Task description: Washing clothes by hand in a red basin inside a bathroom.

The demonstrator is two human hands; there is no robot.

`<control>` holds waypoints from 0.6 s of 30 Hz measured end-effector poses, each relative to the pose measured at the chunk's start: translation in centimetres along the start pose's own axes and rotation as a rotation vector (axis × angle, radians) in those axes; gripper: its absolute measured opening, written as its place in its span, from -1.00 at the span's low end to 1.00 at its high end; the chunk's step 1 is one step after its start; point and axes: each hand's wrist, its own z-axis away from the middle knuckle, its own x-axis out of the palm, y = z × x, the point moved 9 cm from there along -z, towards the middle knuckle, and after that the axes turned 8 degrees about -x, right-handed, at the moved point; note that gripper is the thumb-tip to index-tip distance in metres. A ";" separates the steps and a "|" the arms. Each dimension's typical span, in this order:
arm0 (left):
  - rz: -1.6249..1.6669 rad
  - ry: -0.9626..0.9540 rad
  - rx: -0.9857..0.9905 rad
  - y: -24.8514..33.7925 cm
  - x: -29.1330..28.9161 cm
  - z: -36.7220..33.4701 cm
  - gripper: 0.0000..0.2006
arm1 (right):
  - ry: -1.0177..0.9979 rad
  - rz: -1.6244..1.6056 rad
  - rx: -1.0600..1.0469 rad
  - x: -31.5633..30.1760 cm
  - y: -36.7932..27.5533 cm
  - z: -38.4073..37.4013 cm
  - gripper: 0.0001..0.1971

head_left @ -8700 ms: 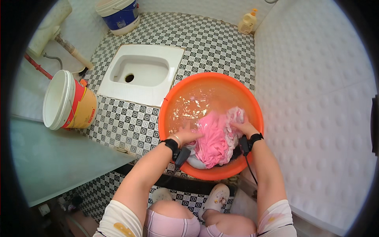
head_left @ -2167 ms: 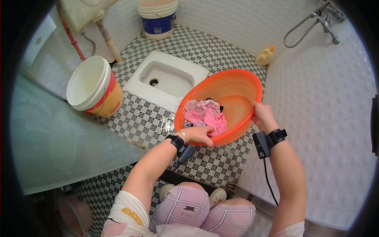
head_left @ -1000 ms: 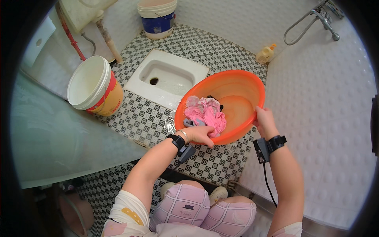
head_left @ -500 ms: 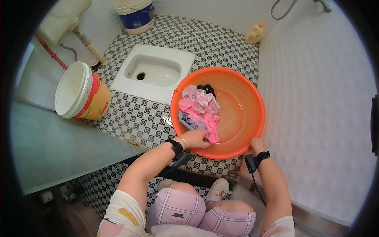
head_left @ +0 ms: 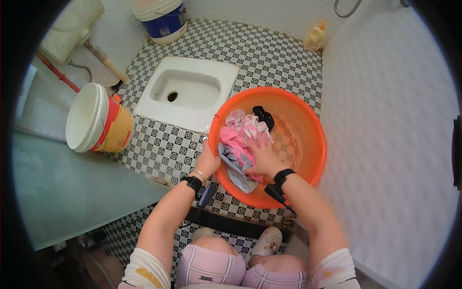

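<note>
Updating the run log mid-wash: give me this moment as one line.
left hand: grips orange basin rim | right hand: pressing on pink laundry inside basin | basin: on checkered floor beside squat toilet

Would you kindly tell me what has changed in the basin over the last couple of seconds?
The right hand let go of the orange basin's rim and now presses on the pink laundry. The basin, tilted before, sits level again. The left hand stays at the near rim; the white bucket is unmoved.
</note>
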 end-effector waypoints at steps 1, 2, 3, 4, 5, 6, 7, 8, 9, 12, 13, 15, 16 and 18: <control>0.031 -0.024 -0.004 0.5 0.2 0.5 -0.32 | -0.101 -0.020 0.003 1.3 -0.8 -1.0 0.13; 0.031 -0.043 -0.018 0.4 0.4 0.9 -0.32 | -0.203 -0.042 0.006 2.4 -1.5 -1.8 0.15; 0.028 -0.053 -0.040 -0.1 0.3 1.4 -0.32 | -0.317 -0.032 0.054 3.9 -2.2 -2.2 0.17; 0.015 -0.062 -0.073 0.2 0.4 1.9 -0.32 | -0.314 0.051 0.039 5.0 -1.3 -2.0 0.05; 0.037 -0.077 -0.056 0.3 0.9 2.0 -0.31 | -0.311 0.134 0.026 6.1 -0.4 -1.9 -0.06; 0.020 -0.066 -0.044 -0.2 0.6 1.9 -0.29 | -0.309 0.125 0.017 7.0 0.1 -2.4 -0.06; 0.011 -0.062 -0.031 0.0 0.7 1.9 -0.27 | -0.262 0.045 -0.004 6.9 0.7 -2.5 -0.26; 0.012 -0.064 -0.035 0.1 0.8 1.8 -0.27 | -0.216 -0.034 -0.023 6.8 1.4 -2.3 -0.46; 0.002 -0.088 -0.085 -0.1 1.0 1.8 -0.26 | -0.224 -0.038 -0.020 7.2 2.2 -1.6 -0.46; -0.091 -0.118 -0.175 0.2 -0.1 3.3 -0.24 | -0.095 -0.065 0.085 4.2 2.4 0.6 -0.73; -0.172 -0.132 -0.202 1.0 -0.7 4.7 -0.23 | -0.131 -0.079 0.204 3.4 2.8 1.9 -0.73; -0.155 -0.209 -0.280 2.1 -2.2 7.5 -0.23 | -0.065 -0.029 0.307 -0.6 1.8 4.1 -0.74; -0.115 -0.208 -0.169 3.9 -2.5 8.7 -0.24 | 0.017 0.001 0.312 -2.3 1.9 5.4 -0.75; -0.034 -0.195 -0.017 8.2 -2.9 11.8 -0.28 | 0.291 0.107 0.179 -5.9 2.3 8.9 -0.75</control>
